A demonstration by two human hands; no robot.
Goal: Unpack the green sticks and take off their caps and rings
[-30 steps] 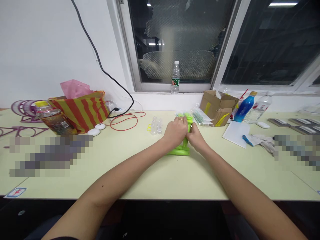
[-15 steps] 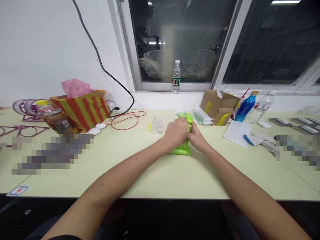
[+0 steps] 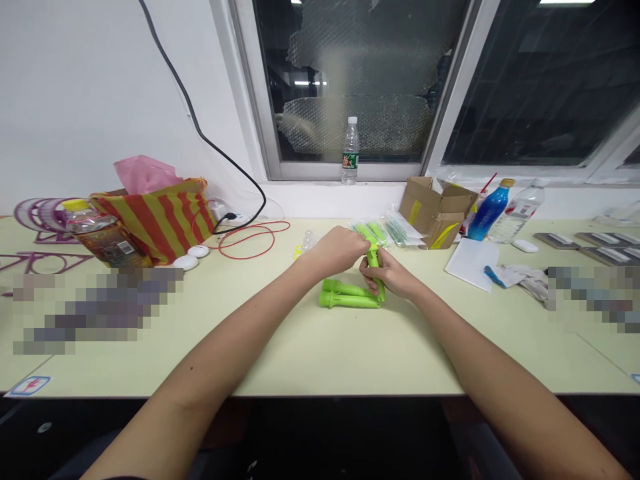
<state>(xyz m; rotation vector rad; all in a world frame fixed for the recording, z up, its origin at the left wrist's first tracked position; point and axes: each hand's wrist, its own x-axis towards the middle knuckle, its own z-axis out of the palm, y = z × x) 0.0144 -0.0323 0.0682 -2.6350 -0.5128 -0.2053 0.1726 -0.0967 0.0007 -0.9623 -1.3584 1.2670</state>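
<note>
While hands (image 3: 340,250) (image 3: 395,277) clasp a green tube (image 3: 375,270), the bottle label (image 3: 349,162) is illegible.

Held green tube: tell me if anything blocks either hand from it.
Nothing visible does. The right hand grips the held green tube, and the left hand pinches its top. Two more green tubes lie beside them.

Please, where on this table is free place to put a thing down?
Bare: the front strip of the table, between the green tubes and the near edge; also the patch between those tubes and the red cable. Crowded: around the striped bag and the cardboard box.
</note>
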